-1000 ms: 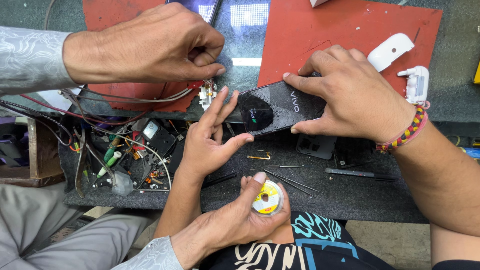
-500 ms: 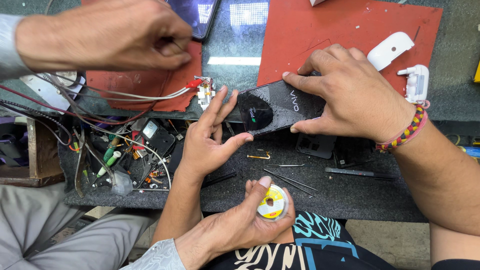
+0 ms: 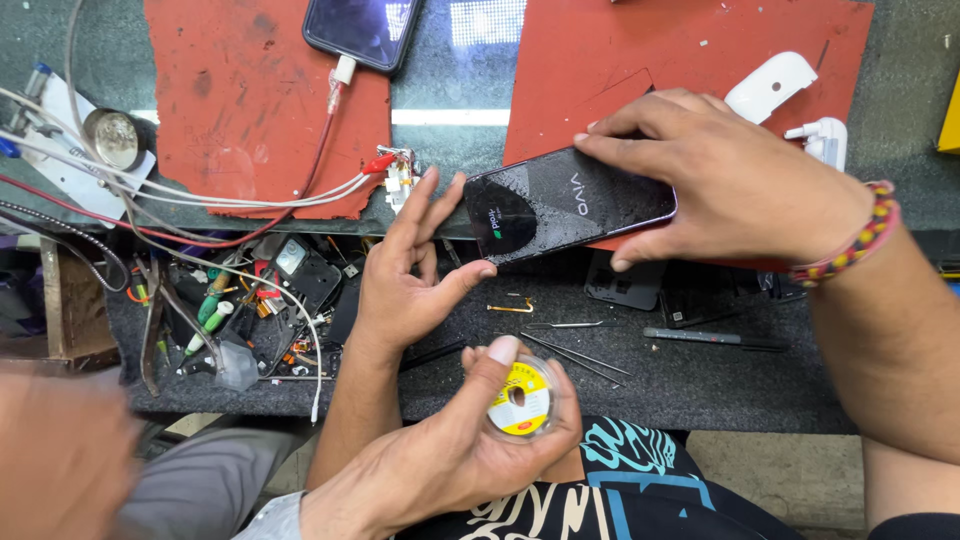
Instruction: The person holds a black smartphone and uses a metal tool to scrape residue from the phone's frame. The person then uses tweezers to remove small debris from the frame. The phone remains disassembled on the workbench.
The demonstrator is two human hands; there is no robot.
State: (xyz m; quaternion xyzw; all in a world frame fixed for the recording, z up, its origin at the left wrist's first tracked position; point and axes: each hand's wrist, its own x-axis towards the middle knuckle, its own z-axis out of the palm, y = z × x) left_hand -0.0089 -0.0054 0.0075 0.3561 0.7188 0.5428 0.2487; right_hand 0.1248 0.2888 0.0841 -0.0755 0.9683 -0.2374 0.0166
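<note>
- Sitting closest to you, a co-worker's hand [image 3: 450,460] in a grey sleeve pinches a small yellow-labelled spool [image 3: 520,398] between thumb and fingers, just above your printed black shirt.
- At the lower left edge a second co-worker's hand [image 3: 60,460] shows only as a blur. A second ago it was bunched over the left red mat [image 3: 250,110]; it has since pulled back off the desk [image 3: 700,385].
- Your left hand [image 3: 405,285] is open, palm up, fingers spread and holding nothing. Its fingertips are just beside the near end of the dark phone [image 3: 570,200]. It has barely moved.
- Thin metal tools [image 3: 575,355] lie on the dark desk between that hand and the spool. A heap of small tools and wires [image 3: 270,300] lies to the left.
- Your right hand [image 3: 730,180], with a beaded bracelet [image 3: 850,245] at the wrist, grips the dark phone from above, fingers on the far edge and thumb on the near one. The phone lies tilted at the front edge of the right red mat, as before.
- With the co-worker's hand gone, the left mat is uncovered: red and white clips [image 3: 395,170] and a second phone [image 3: 365,30] on a cable now show.
</note>
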